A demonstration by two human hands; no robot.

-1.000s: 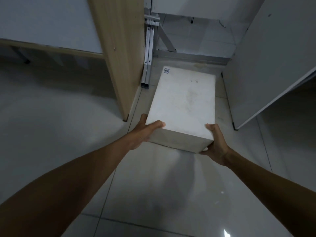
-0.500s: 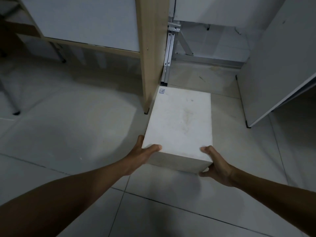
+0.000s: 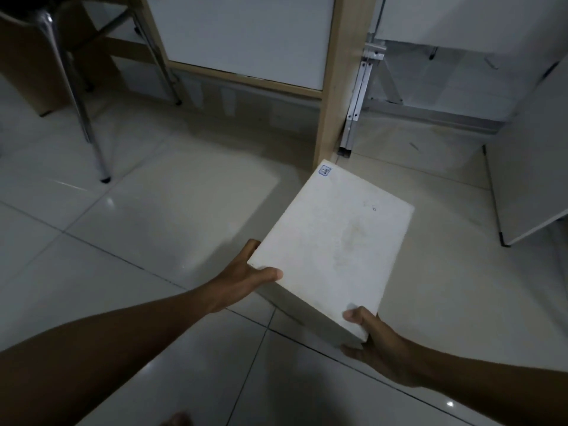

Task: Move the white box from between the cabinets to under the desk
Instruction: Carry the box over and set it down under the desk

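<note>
Down on the floor: box (image 3: 335,241) is clear of the gap between the cabinets, sitting out on the tiles just in front of the wooden panel (image 3: 333,81), turned at an angle so its far corner with the little sticker (image 3: 325,171) points at the panel's foot.
Left hand (image 3: 242,279): clamped on the near-left corner, thumb lying over the top edge, fingers down the side.
Right hand (image 3: 373,336): wrapped round the near-right corner, thumb on top, rest of it underneath or behind, so that's a hold too.
Lifted or sliding: honestly can't tell. There's a shadow under the near edge, but it could be resting on the floor.
Where it's going: my guess is the open space to the left, under the desk (image 3: 246,38) with the white front panel, next to the chair leg (image 3: 76,96).
How I'd do it: keep both corners pinched evenly and swing the long side round first so it goes in straight. Watch that far corner, it's right by the wooden panel and could clip it on the turn. Stay low, steer clear of the chair leg, push it in flat.
Weight: no clue, looks like plain cardboard, lid a bit scuffed and stained.
Can't see: desk top is cut off at the frame, so how deep the space runs is a guess. It's dim, the sticker is unreadable, and the right cabinet (image 3: 528,155) is only partly in shot.
Metal bracket (image 3: 358,96): folded frame behind the panel, not in my way I think.
</note>
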